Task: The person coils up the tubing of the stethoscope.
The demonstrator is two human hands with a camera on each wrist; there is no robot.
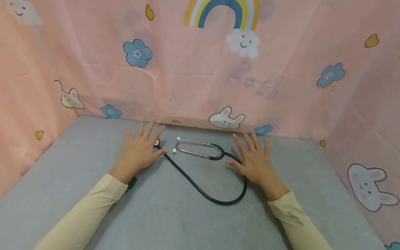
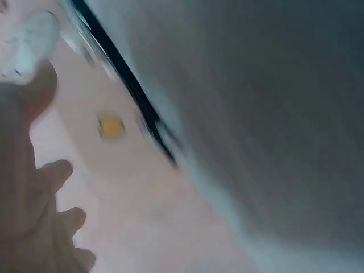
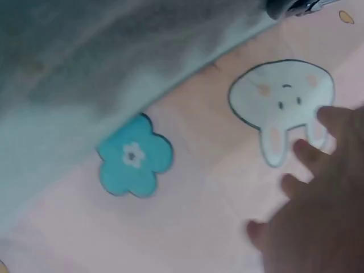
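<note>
A stethoscope with black tubing (image 1: 200, 189) and a metal headset lies on the grey table. Its white ear tips (image 1: 174, 151) point left, and the tube loops toward the near side. My left hand (image 1: 140, 150), fingers spread, hovers over the round chest piece (image 1: 157, 142) and partly covers it. On the other side, my right hand (image 1: 256, 161) is spread above the right bend of the tube, hiding part of it. Neither hand grips anything. In the left wrist view the black tubing (image 2: 122, 68) runs blurred past the fingers (image 2: 71, 222).
The grey tabletop (image 1: 193, 225) reaches back to a pink curtain (image 1: 187, 86) printed with rabbits, flowers and a rainbow. This curtain also closes in the left and right sides. A dark band (image 1: 132, 183) sits at the left wrist.
</note>
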